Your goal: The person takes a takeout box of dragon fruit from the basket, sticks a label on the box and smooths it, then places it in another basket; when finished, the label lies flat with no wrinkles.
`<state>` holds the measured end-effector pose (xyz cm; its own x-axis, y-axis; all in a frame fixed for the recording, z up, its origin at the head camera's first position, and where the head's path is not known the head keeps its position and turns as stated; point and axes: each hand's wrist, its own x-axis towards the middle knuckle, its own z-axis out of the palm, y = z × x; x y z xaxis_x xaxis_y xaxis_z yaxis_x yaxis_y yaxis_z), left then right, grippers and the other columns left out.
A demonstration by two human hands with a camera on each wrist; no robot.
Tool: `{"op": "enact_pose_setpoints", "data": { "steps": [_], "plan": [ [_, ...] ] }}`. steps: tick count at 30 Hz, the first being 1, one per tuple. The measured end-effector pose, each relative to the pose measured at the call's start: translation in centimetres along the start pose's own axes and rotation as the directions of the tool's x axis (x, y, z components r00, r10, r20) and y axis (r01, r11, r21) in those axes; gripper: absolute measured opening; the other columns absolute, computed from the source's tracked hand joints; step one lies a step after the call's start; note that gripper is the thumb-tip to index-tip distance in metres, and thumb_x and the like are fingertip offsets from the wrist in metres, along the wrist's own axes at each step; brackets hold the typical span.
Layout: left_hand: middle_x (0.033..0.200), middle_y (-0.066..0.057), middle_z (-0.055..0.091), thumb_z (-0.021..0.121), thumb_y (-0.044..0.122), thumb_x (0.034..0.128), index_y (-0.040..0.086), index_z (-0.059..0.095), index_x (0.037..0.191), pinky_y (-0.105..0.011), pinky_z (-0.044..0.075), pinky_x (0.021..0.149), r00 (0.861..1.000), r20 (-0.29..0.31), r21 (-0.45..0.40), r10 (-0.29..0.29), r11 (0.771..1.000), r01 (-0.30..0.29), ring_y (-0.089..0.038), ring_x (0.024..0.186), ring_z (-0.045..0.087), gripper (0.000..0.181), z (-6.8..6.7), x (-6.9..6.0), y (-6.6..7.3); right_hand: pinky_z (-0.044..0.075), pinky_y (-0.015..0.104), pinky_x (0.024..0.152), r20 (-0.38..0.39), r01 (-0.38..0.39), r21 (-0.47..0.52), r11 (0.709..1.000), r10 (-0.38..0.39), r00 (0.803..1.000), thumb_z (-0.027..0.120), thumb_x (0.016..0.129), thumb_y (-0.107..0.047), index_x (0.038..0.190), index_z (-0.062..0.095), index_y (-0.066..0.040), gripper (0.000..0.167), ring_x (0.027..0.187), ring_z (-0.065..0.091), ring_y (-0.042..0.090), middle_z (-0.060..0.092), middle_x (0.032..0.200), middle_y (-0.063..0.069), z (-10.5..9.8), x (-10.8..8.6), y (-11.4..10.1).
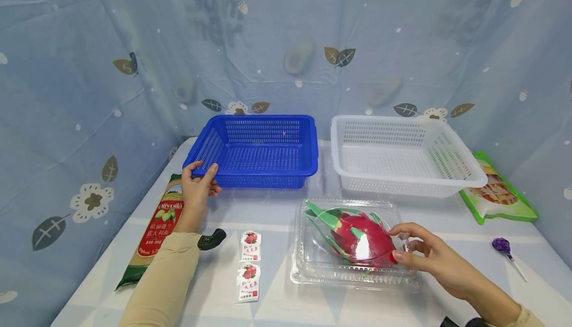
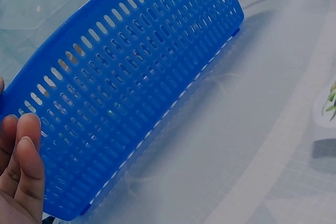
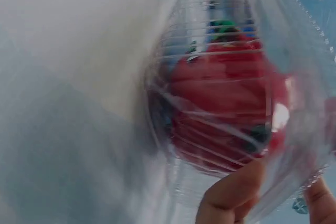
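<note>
My left hand (image 1: 195,193) grips the front left corner of a blue plastic basket (image 1: 263,173). In the left wrist view, fingertips (image 2: 29,140) lie against the slotted outer wall of that basket (image 2: 142,77). A clear plastic clamshell box (image 1: 306,272) with its lid down holds a red dragon fruit (image 1: 357,237) with green leaf tips. At the box's right side my right hand (image 1: 435,257) holds the lid between thumb and fingers. The right wrist view, partly blurred, shows the dragon fruit (image 3: 226,98) through the ribbed plastic.
Behind the box stands a white basket (image 1: 402,185). A green snack bag (image 1: 500,193) and a purple lollipop (image 1: 502,246) lie to the right. Left are a pasta packet (image 1: 158,223) and two dragon fruit stickers, an upper sticker (image 1: 250,246) and a lower sticker (image 1: 248,281).
</note>
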<state>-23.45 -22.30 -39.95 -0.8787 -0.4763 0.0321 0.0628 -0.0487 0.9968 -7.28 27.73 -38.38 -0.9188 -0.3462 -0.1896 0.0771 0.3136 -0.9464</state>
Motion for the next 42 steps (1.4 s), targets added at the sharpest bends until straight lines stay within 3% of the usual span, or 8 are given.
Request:
{"op": "enact_pose_setpoints", "data": {
  "steps": [9, 17, 22, 26, 30, 35, 39, 42],
  "plan": [
    [0.063, 0.004, 0.061, 0.075, 0.036, 0.0868, 0.021, 0.041, 0.137, -0.021, 0.047, 0.042, 1.000, 0.027, 0.029, 0.007, 1.000, -0.008, -0.008, 0.042, 0.057, 0.062, -0.3, -0.4, 0.2, 0.053, 0.036, 0.082, -0.005, -0.055, -0.097, 0.994, 0.055, 0.998, 0.059, 0.099, -0.020, 0.149, 0.040, -0.019, 0.054, 0.108, 0.047, 0.000, 0.047, 0.132, -0.014, -0.7, -0.6, -0.7],
    [0.065, 0.006, 0.060, 0.070, 0.035, 0.0911, 0.022, 0.036, 0.143, -0.022, 0.048, 0.045, 0.992, 0.130, 0.059, -0.011, 0.998, 0.004, -0.009, 0.046, 0.057, 0.063, -1.3, -1.9, 0.5, 0.052, 0.048, 0.088, -0.069, -0.070, -0.215, 0.974, 0.057, 0.996, 0.060, 0.098, -0.026, 0.149, 0.040, -0.017, 0.055, 0.127, 0.046, 0.026, 0.038, 0.151, 0.017, -0.9, -0.5, -1.2],
    [0.066, 0.007, 0.060, 0.066, 0.033, 0.0939, 0.016, 0.039, 0.142, -0.023, 0.047, 0.047, 0.974, 0.226, 0.080, -0.014, 0.997, -0.005, -0.009, 0.047, 0.057, 0.057, -2.1, -3.6, 0.7, 0.052, 0.038, 0.085, -0.108, -0.041, -0.264, 0.964, 0.012, 0.994, 0.061, 0.098, -0.026, 0.146, 0.044, -0.016, 0.052, 0.114, 0.043, -0.007, 0.039, 0.149, 0.015, -0.9, -0.5, -1.3],
    [0.068, 0.008, 0.060, 0.065, 0.031, 0.0952, 0.014, 0.041, 0.140, -0.024, 0.047, 0.049, 0.949, 0.311, 0.170, -0.050, 0.985, -0.004, -0.009, 0.049, 0.057, 0.053, -2.6, -5.1, 0.7, 0.051, 0.024, 0.081, -0.134, 0.012, -0.304, 0.953, -0.055, 0.989, 0.062, 0.098, -0.025, 0.144, 0.048, -0.014, 0.049, 0.110, 0.038, -0.014, 0.039, 0.146, 0.011, -0.8, -0.5, -1.4],
    [0.073, 0.004, 0.059, 0.068, 0.030, 0.0935, 0.012, 0.046, 0.138, -0.025, 0.045, 0.050, 0.912, 0.397, 0.309, -0.102, 0.951, -0.028, -0.010, 0.051, 0.052, 0.053, -3.4, -6.4, 0.6, 0.052, 0.021, 0.080, -0.137, 0.025, -0.294, 0.955, -0.068, 0.988, 0.062, 0.097, -0.025, 0.143, 0.048, -0.014, 0.049, 0.112, 0.036, -0.011, 0.039, 0.145, 0.009, -0.7, -0.2, -1.6],
    [0.083, -0.003, 0.058, 0.075, 0.030, 0.0880, 0.009, 0.059, 0.130, -0.025, 0.041, 0.047, 0.830, 0.536, 0.479, -0.152, 0.865, -0.151, -0.009, 0.050, 0.045, 0.049, -4.4, -8.1, 0.0, 0.052, 0.021, 0.081, -0.141, 0.029, -0.299, 0.954, -0.074, 0.987, 0.064, 0.096, -0.025, 0.142, 0.050, -0.014, 0.049, 0.116, 0.036, -0.002, 0.039, 0.145, 0.008, -0.5, 0.0, -1.8],
    [0.085, -0.002, 0.059, 0.078, 0.035, 0.0832, 0.013, 0.068, 0.120, -0.022, 0.039, 0.050, 0.735, 0.671, 0.539, -0.096, 0.745, -0.394, -0.005, 0.057, 0.043, 0.044, -5.1, -9.5, -0.5, 0.052, 0.020, 0.081, -0.144, 0.021, -0.307, 0.951, -0.068, 0.987, 0.065, 0.096, -0.025, 0.141, 0.051, -0.015, 0.048, 0.123, 0.036, 0.014, 0.038, 0.145, 0.008, -0.3, 0.1, -1.9],
    [0.085, 0.004, 0.058, 0.080, 0.041, 0.0801, 0.017, 0.072, 0.116, -0.019, 0.037, 0.057, 0.662, 0.748, 0.540, -0.038, 0.614, -0.575, -0.003, 0.065, 0.042, 0.043, -5.4, -10.7, -0.7, 0.052, 0.021, 0.080, -0.138, 0.017, -0.293, 0.956, -0.059, 0.989, 0.065, 0.096, -0.024, 0.141, 0.050, -0.014, 0.049, 0.128, 0.035, 0.028, 0.037, 0.146, 0.011, -0.2, 0.2, -2.0]
  ]
}}
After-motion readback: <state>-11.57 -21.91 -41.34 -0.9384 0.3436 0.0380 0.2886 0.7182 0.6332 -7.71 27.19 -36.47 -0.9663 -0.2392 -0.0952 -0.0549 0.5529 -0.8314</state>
